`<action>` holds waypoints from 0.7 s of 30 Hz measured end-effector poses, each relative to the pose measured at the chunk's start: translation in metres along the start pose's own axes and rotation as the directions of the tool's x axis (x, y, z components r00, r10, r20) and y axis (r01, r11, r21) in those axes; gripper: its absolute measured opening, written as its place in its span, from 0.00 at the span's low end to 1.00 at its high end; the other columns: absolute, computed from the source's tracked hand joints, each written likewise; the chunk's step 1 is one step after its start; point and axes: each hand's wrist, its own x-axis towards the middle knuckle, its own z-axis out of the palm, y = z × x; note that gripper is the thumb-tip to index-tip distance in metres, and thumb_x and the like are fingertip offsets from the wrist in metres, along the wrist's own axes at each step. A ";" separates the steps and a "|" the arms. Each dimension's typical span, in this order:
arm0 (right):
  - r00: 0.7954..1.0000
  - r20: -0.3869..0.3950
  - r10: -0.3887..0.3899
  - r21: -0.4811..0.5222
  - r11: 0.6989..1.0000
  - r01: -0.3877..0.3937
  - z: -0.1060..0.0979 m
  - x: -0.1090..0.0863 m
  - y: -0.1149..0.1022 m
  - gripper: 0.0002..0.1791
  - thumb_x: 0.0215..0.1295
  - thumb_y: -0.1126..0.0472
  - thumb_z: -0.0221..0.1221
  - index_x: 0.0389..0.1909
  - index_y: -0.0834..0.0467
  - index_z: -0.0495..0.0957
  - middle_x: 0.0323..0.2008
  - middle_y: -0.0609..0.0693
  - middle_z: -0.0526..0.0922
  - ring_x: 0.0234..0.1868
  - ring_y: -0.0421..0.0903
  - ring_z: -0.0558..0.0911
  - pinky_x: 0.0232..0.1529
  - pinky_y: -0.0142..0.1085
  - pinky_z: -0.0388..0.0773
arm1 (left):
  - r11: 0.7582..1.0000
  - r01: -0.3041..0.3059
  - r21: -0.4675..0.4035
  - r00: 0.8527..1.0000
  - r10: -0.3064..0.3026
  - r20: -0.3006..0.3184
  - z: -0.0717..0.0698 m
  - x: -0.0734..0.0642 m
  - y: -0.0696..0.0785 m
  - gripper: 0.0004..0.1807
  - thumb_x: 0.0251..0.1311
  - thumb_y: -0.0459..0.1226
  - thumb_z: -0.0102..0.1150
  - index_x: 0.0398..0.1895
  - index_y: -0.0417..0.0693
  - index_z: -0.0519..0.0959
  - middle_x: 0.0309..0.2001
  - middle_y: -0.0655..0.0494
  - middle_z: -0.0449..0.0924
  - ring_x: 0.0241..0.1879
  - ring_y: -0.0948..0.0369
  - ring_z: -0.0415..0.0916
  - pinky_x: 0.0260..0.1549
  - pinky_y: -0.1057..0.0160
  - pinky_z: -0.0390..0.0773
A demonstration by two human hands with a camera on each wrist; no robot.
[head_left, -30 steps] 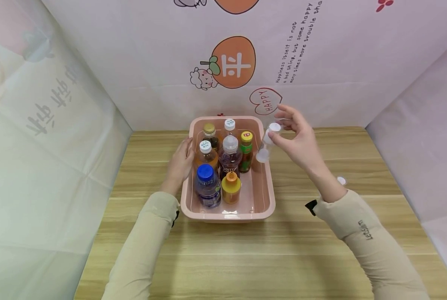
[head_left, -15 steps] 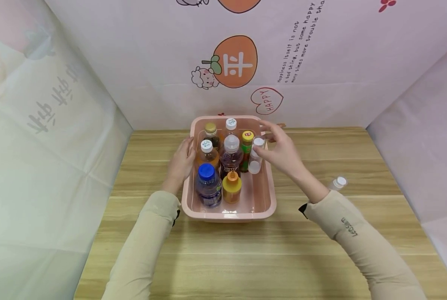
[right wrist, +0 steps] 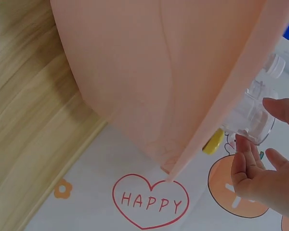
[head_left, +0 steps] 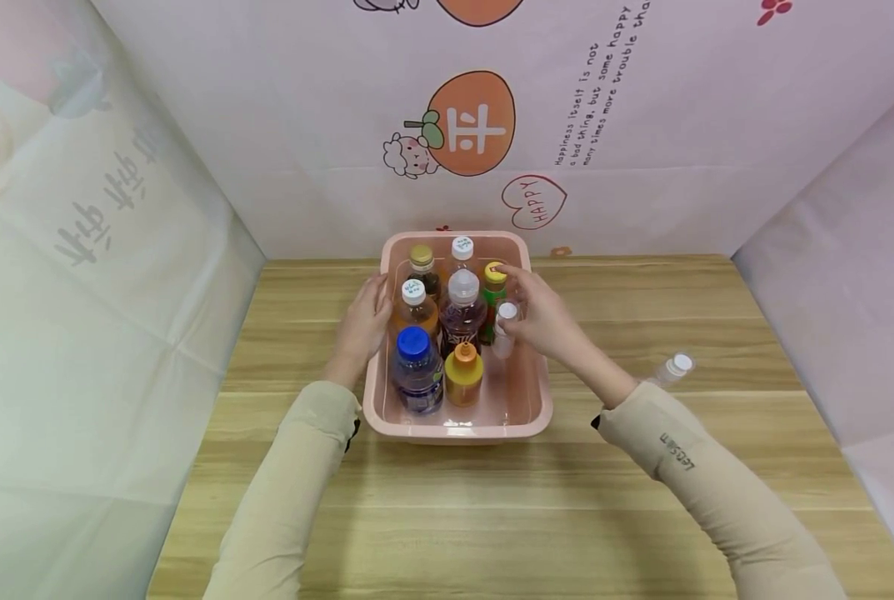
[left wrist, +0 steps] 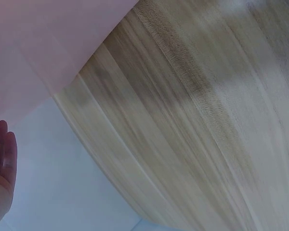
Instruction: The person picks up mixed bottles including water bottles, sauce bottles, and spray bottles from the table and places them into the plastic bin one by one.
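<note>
A pink plastic basin (head_left: 457, 432) holds several bottles in the middle of the table. My left hand (head_left: 364, 325) rests against its left rim, fingers extended; in the left wrist view those fingers (left wrist: 7, 156) look straight. My right hand (head_left: 551, 325) reaches over the right rim and pinches a clear bottle with a white cap (head_left: 506, 312) between thumb and fingers, low inside the basin. The right wrist view has this clear bottle (right wrist: 248, 115) partly behind the basin wall. Beside it stands a green-labelled bottle with a yellow cap (head_left: 494, 271).
In the basin are also a blue-capped bottle (head_left: 414, 346), a yellow squeeze bottle (head_left: 464, 375) and a purple-liquid bottle (head_left: 463, 312). Another clear, white-capped bottle (head_left: 675, 367) is on the wooden table (head_left: 461, 517) near my right forearm. Printed cloth (head_left: 327, 125) walls the back and sides.
My right hand has carried the clear bottle left from over the right rim and lowered it into the basin, beside the green-labelled bottle. My left hand has stayed at the left rim.
</note>
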 end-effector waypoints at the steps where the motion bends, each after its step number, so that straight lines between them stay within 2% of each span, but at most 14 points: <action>1: 1.000 0.008 0.003 -0.003 1.000 -0.003 0.001 0.000 0.000 0.43 0.49 0.77 0.62 0.69 0.64 0.59 0.53 0.68 0.72 0.54 0.62 0.76 0.51 0.51 0.79 | 1.000 0.001 0.000 1.000 -0.001 0.000 0.000 0.000 0.000 0.27 0.71 0.47 0.34 0.73 0.55 0.57 0.76 0.54 0.51 0.74 0.50 0.52 0.73 0.48 0.56; 14: 0.998 0.056 0.001 -0.117 0.993 0.006 0.014 0.008 0.005 0.45 0.43 0.79 0.60 0.68 0.66 0.58 0.48 0.70 0.74 0.48 0.60 0.76 0.48 0.50 0.79 | 1.000 -0.008 -0.007 1.000 0.008 -0.009 0.001 0.001 0.000 0.28 0.71 0.46 0.34 0.73 0.54 0.57 0.76 0.53 0.51 0.74 0.49 0.53 0.72 0.48 0.57; 21: 0.994 0.085 0.063 -0.154 0.987 -0.050 0.022 0.009 0.006 0.47 0.44 0.77 0.61 0.70 0.62 0.56 0.51 0.70 0.71 0.45 0.59 0.75 0.46 0.50 0.80 | 1.000 -0.001 -0.010 1.000 0.001 -0.008 0.000 0.000 0.000 0.28 0.71 0.47 0.35 0.73 0.54 0.58 0.76 0.53 0.52 0.74 0.50 0.53 0.72 0.48 0.57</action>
